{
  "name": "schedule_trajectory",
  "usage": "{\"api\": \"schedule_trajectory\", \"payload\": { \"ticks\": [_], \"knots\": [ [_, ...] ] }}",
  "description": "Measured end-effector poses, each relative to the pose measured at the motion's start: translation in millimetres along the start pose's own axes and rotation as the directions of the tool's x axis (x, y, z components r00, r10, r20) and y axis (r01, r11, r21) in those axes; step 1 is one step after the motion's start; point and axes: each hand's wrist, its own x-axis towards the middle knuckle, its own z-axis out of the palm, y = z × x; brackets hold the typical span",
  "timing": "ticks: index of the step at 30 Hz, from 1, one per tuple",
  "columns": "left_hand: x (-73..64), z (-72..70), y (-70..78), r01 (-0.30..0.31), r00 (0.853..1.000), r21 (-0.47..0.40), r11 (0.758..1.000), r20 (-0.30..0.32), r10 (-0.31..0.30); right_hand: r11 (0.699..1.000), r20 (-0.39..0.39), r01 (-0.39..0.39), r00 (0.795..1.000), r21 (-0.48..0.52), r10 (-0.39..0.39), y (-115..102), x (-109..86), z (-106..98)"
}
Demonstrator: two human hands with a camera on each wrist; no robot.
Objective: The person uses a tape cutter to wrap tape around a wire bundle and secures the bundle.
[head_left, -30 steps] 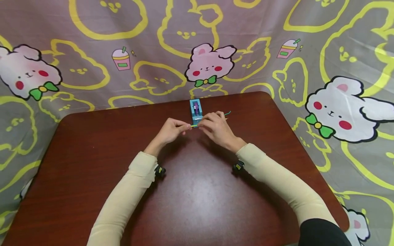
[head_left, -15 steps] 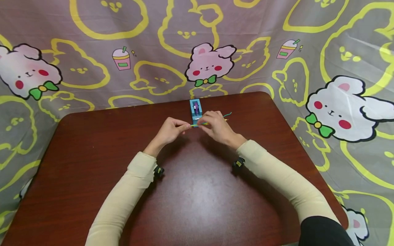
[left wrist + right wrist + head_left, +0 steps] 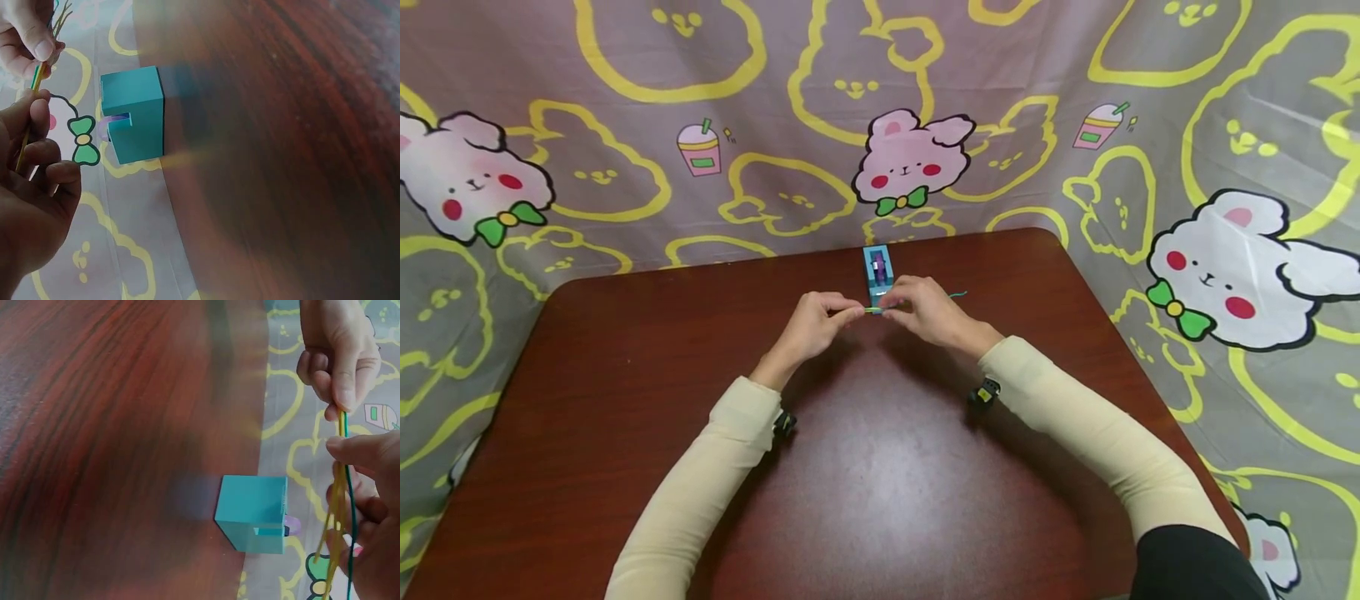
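Observation:
Both hands meet over the far part of the table, joined by a small bundle of thin yellow and green strands [image 3: 872, 310]. My left hand [image 3: 811, 327] pinches the bundle between thumb and forefinger. Close beside it, my right hand [image 3: 929, 312] pinches the same strands. In the right wrist view, loose yellow strands [image 3: 337, 500] and one green strand [image 3: 354, 531] run down past the right hand's fingers. Just behind the hands stands a teal tape dispenser [image 3: 882, 292] with a purple core; the right hand partly covers its near end in the head view.
The brown wooden table [image 3: 880, 467] has rounded corners. A cloth curtain [image 3: 760, 100] printed with rabbits and drink cups hangs along its back and right side. Dark cameras are strapped at the left wrist [image 3: 785, 423] and right wrist [image 3: 983, 393].
Both hands keep their pinch in nearly the same place. Beyond the right hand, the green strand's free end has dropped lower, and the yellow tip seen there before is now hidden.

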Motion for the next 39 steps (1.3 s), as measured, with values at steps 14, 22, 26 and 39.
{"api": "schedule_trajectory", "payload": {
  "ticks": [14,22,26,39],
  "knots": [
    [-8.1,-0.5,-7.4,-0.135,0.991,-0.046,0.99,-0.005,0.135,0.931,0.468,-0.229,0.881,0.285,0.073,12.7,9.5,-13.4],
    [-10.3,1.9,-5.0,-0.154,0.988,-0.092,0.984,-0.039,0.151,0.704,0.659,-0.507,0.749,0.497,0.074,26.5,8.5,-13.4],
    [-13.2,-0.9,10.0,-0.144,0.989,-0.084,0.986,-0.03,0.142,0.678,0.652,-0.51,0.756,0.53,0.059,28.8,7.8,-12.1],
    [-8.9,-8.3,-1.7,0.128,0.978,-0.036,0.991,0.168,-0.12,0.813,0.588,-0.408,0.803,0.415,0.102,21.8,5.4,-13.7]
  ]
}}
